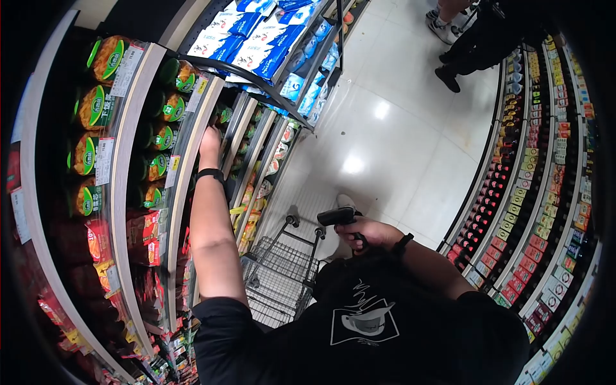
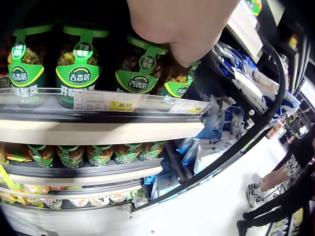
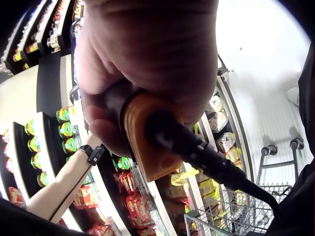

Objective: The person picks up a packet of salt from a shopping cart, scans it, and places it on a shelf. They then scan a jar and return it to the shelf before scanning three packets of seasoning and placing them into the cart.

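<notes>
My left hand (image 1: 209, 144) reaches into a shelf on the left, a dark band round its wrist. In the left wrist view that hand (image 2: 182, 27) is over the tops of glass jars of pickled vegetables with green lids and labels. One jar (image 2: 139, 73) stands just below it, and another jar (image 2: 177, 84) is partly covered by a digit. Most of its fingers are hidden, so I cannot tell whether they grip a jar. My right hand (image 1: 373, 232) grips a black-and-orange handheld device (image 3: 150, 132), from which a thick black cable (image 3: 211, 162) runs.
A wire shopping cart (image 1: 276, 276) stands before me, beside the left shelves. Blue-and-white packs (image 1: 263, 51) fill a display ahead. Price tags (image 2: 110, 101) line the shelf edge. Shelves of bottles and boxes (image 1: 513, 218) run along the right. Another person (image 1: 471, 42) stands in the aisle.
</notes>
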Demonstrator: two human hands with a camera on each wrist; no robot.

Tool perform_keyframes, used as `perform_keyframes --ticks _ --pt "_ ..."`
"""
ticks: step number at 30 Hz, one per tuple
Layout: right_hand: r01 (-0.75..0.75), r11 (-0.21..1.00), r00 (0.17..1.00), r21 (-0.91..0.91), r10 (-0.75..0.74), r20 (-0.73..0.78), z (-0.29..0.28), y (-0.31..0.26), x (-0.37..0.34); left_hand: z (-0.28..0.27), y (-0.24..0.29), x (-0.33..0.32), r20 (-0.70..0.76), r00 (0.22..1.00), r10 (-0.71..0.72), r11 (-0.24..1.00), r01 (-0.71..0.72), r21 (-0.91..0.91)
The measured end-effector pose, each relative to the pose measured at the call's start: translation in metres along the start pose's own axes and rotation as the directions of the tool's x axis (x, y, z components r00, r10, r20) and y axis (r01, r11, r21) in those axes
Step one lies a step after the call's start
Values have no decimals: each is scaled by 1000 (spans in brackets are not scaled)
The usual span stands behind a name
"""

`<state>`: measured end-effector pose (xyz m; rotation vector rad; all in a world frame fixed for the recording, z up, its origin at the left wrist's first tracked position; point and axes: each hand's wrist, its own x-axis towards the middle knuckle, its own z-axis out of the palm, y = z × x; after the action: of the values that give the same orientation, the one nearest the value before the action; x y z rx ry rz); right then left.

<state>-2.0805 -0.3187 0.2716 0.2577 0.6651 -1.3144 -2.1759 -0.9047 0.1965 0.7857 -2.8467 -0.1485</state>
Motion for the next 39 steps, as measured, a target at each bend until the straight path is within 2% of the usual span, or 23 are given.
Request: perform_keyframes --ticks 6,7,8,9,11,12,13,14,16,17,20,22,24,26,29,32,34,36,37,39 --pt "-8 1000 1000 30 8 4 2 0 1 1 2 2 -44 998 43 998 -45 -50" --pt "-15 999 1000 43 15 11 6 -2 -3 1 4 0 -26 998 50 999 -50 -8" --pt "-1 999 1000 52 1 -1 8 0 -3 1 6 -4 80 996 -42 996 48 -70" --pt "11 998 1000 61 -10 -9 8 3 1 -29 32 -12 189 974 -127 981 151 -118" --pt "-2 998 1000 62 2 4 0 8 12 -65 66 -44 165 981 -103 964 139 -227" --pt "18 998 1000 58 -19 14 -3 11 15 -76 76 -66 20 1000 -6 962 11 -274" --pt "38 998 999 54 -40 28 -4 13 19 -81 81 -86 -108 987 118 972 -137 -191" --pt "60 997 997 51 -63 43 -5 14 22 -85 85 -107 -220 943 249 958 -273 -84" --pt "65 996 995 60 -70 77 -7 15 27 -94 89 -161 -191 934 301 946 -317 -62" --pt "68 996 993 64 -74 95 -6 14 28 -94 84 -191 -130 951 280 938 -300 -171" --pt "61 998 995 6 -61 81 10 9 23 -118 73 -294 12 980 200 839 -165 -519" --pt "55 996 998 -66 -52 47 22 8 20 -143 66 -366 240 971 10 795 138 -591" --pt "69 990 996 -122 -63 56 30 11 22 -156 48 -435 268 961 -65 798 211 -564" --pt "62 982 998 -176 -56 42 51 17 20 -166 29 -507 352 918 -182 770 356 -530" --pt "19 966 999 -258 -9 38 65 35 27 -154 -8 -633 468 826 -316 799 497 -339" --pt "-24 940 999 -341 39 36 91 59 38 -152 -28 -756 536 736 -415 799 576 -173" --pt "-73 918 995 -389 93 33 107 79 45 -163 -27 -821 594 603 -532 726 686 -47" --pt "-123 887 985 -444 162 50 122 101 51 -191 -16 -857 747 296 -595 556 823 117" --pt "-145 868 981 -475 190 49 130 112 53 -162 -24 -909 712 274 -647 510 849 137" --pt "-187 828 968 -528 246 43 145 134 57 -137 -19 -982 495 531 -688 630 776 43"
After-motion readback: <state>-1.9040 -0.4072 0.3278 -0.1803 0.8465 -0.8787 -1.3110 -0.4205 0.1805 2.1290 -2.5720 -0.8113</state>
